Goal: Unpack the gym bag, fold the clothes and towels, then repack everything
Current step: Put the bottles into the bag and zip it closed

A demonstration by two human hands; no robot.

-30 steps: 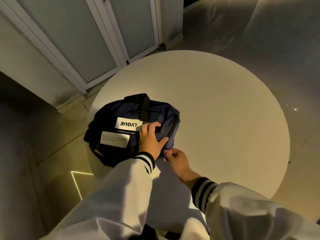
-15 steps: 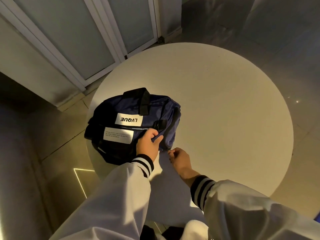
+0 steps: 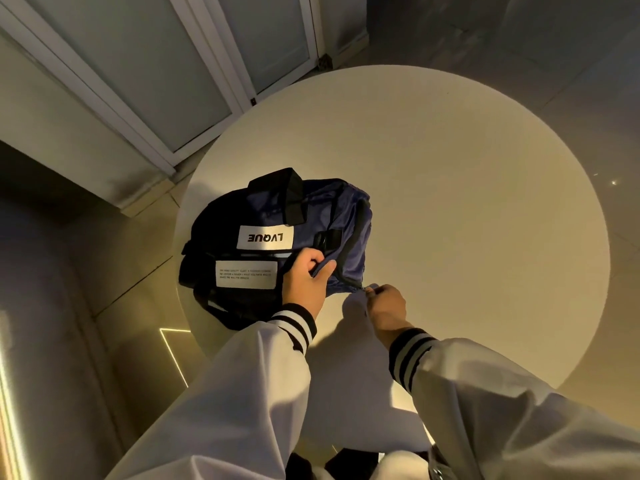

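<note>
A navy gym bag (image 3: 263, 209) with black straps and white labels lies on the left part of a round white table (image 3: 467, 202). Its contents are hidden. My left hand (image 3: 304, 282) grips a fold of the bag's fabric at its near right corner. My right hand (image 3: 384, 303) sits just to the right of that corner and pinches the small zipper pull (image 3: 363, 288) at the end of the bag's zip.
Frosted glass doors with white frames (image 3: 194, 64) stand behind the table at the upper left. Tiled floor surrounds the table, with a lit strip (image 3: 169, 337) on the floor at the lower left. My white sleeves with striped cuffs fill the bottom.
My left hand slid from the bag's top down to its near right corner and took hold of the fabric. My right hand stayed at the zip end, now pinching the pull.
</note>
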